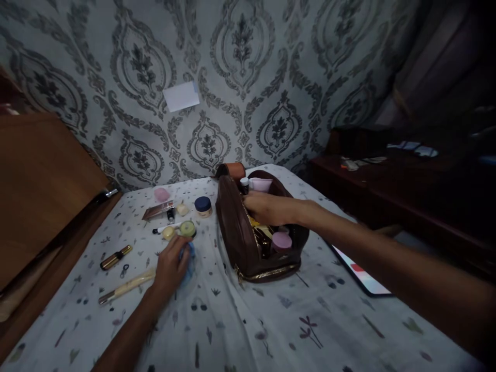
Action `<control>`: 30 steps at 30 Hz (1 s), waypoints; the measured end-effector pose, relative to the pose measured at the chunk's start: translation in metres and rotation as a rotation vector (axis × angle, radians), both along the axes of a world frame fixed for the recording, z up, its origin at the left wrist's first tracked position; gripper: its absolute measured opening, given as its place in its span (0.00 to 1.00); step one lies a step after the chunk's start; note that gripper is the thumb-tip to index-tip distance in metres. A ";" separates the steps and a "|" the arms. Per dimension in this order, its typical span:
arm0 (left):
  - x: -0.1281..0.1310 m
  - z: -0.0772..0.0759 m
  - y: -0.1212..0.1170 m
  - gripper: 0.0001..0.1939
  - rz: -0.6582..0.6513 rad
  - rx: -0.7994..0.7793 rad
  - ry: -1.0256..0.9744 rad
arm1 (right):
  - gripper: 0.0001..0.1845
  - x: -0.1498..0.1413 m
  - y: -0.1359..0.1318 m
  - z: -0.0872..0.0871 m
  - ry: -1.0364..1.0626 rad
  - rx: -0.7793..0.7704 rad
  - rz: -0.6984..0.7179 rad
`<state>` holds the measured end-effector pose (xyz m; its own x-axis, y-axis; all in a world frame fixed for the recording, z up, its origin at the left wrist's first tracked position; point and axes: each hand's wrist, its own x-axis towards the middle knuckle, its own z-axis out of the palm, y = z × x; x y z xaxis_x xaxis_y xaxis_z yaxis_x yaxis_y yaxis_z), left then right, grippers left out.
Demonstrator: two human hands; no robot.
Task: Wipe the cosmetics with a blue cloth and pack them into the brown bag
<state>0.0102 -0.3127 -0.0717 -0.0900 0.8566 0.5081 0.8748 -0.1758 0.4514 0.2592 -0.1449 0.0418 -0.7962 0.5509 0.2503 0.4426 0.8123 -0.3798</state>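
Note:
A brown makeup bag [240,237] stands unzipped on the bed-like surface. Inside it are a pink-lidded jar [281,241], a pale pink tube [260,184], a small bottle with a white cap [244,184] and several other items. My right hand [265,207] reaches into the bag, its fingertips hidden among the contents. To the left of the bag, my left hand [172,261] is low over the cloth, fingers curled around a blue crinkled thing [189,266], partly covered and blurred. Just beyond its fingertips lies a round green-topped container [188,229].
Left of the bag lie a dark-blue-lidded jar [203,205], a pink sponge [161,194], a gold-and-dark tube [116,257] and a long brush in a clear sleeve [127,287]. A lit tablet [362,274] rests at right under my forearm. Behind is a patterned wall [240,124].

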 end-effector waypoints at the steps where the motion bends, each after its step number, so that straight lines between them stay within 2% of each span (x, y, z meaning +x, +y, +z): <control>1: -0.007 0.001 0.000 0.14 0.056 0.010 -0.012 | 0.13 0.003 -0.007 0.005 -0.078 0.033 0.012; 3: -0.022 0.002 0.000 0.15 0.149 0.029 -0.047 | 0.12 0.008 -0.023 0.013 -0.155 0.135 -0.015; 4: -0.028 0.002 0.001 0.15 0.183 0.039 -0.071 | 0.11 0.009 -0.034 0.014 -0.108 0.199 -0.070; 7: -0.039 -0.001 0.002 0.17 0.238 0.045 -0.136 | 0.13 0.009 -0.072 0.008 0.260 0.385 -0.176; 9: -0.042 -0.002 0.004 0.18 0.251 0.047 -0.145 | 0.15 0.002 -0.099 -0.005 0.476 0.418 -0.077; 10: -0.042 -0.001 0.006 0.18 0.250 0.052 -0.139 | 0.15 -0.003 -0.110 -0.014 0.525 0.401 0.008; 12: -0.041 0.001 0.011 0.18 0.235 0.068 -0.121 | 0.15 -0.017 -0.128 -0.035 0.477 0.310 0.209; 14: -0.041 0.007 0.019 0.18 0.213 0.077 -0.087 | 0.13 -0.034 -0.137 -0.060 0.380 0.183 0.281; 16: -0.042 0.012 0.029 0.18 0.201 0.077 -0.035 | 0.12 -0.052 -0.138 -0.087 0.344 0.002 0.270; 18: -0.042 0.015 0.040 0.18 0.195 0.068 0.017 | 0.12 -0.067 -0.135 -0.112 0.392 -0.167 0.166; 21: -0.041 0.010 0.051 0.20 0.163 0.029 0.067 | 0.14 -0.079 -0.129 -0.138 0.475 -0.342 0.031; 25: -0.034 -0.010 0.054 0.22 0.129 -0.005 0.210 | 0.13 -0.080 -0.128 -0.147 0.492 -0.430 -0.023; 30: -0.031 -0.025 0.049 0.24 0.127 0.001 0.362 | 0.12 -0.079 -0.131 -0.145 0.437 -0.384 0.010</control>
<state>-0.0207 -0.2635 -0.0968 -0.0103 0.8497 0.5272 0.9924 -0.0558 0.1093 0.1805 -0.2761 -0.1033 -0.6696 0.6598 0.3410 0.1711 0.5838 -0.7937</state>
